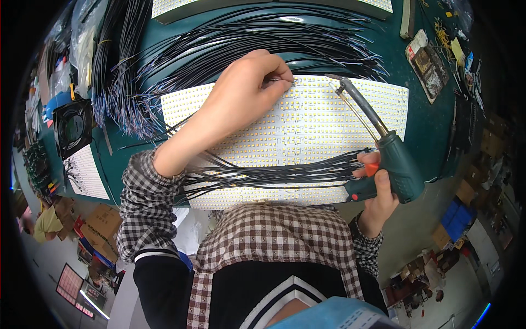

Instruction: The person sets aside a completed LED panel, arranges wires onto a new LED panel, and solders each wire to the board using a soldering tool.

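Note:
A white LED panel (318, 123) with rows of small yellowish lights lies flat in front of me. My left hand (249, 85) reaches across it to the far edge, thumb and fingertips pinched together at the panel; whatever they hold is too small to make out. My right hand (379, 200) grips the handle of a green soldering gun (401, 164), its fingers around the orange trigger. The gun's tip points up and left, over the panel's far edge, a short way right of my left fingertips. A bunch of black wires (279, 174) lies across the panel's near part.
Beyond the panel, many loose black cables (263, 41) with thin coloured ends spread over the green table (383, 49). More cables (123, 60) hang together at the left, near a black fan (72, 129). A dirty tray-like block (429, 68) lies at the right.

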A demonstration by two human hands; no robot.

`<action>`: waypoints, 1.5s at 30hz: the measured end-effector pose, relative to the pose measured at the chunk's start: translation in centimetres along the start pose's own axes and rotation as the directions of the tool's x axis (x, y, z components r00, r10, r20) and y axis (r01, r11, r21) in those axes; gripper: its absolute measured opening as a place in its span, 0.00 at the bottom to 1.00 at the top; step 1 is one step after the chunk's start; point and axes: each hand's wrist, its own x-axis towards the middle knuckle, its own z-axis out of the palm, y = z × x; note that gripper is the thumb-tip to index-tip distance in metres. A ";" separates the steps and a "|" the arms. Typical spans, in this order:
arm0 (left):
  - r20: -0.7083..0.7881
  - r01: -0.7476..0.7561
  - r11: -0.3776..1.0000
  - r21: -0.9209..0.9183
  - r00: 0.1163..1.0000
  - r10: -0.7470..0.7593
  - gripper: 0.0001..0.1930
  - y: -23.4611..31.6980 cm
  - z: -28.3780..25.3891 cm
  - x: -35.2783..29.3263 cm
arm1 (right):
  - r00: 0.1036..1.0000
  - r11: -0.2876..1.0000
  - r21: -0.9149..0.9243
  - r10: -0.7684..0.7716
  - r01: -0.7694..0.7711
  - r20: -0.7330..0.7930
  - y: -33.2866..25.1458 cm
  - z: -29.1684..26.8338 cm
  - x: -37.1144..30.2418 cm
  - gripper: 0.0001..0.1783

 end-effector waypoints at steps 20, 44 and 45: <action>0.077 -0.135 0.990 -0.032 0.988 0.137 0.04 -0.8 -0.4 1.6 | 1.000 0.997 0.076 0.014 -0.016 0.020 -0.1 0.2 0.1 0.21; 0.129 -0.164 0.986 -0.041 0.977 0.168 0.04 -1.6 -0.3 2.2 | 0.992 0.992 -0.079 0.105 -0.099 0.073 -0.9 0.8 -0.3 0.08; 0.128 -0.164 0.986 -0.042 0.977 0.168 0.04 -1.6 -0.3 2.2 | 0.992 0.992 -0.080 0.105 -0.099 0.074 -0.9 0.9 -0.3 0.08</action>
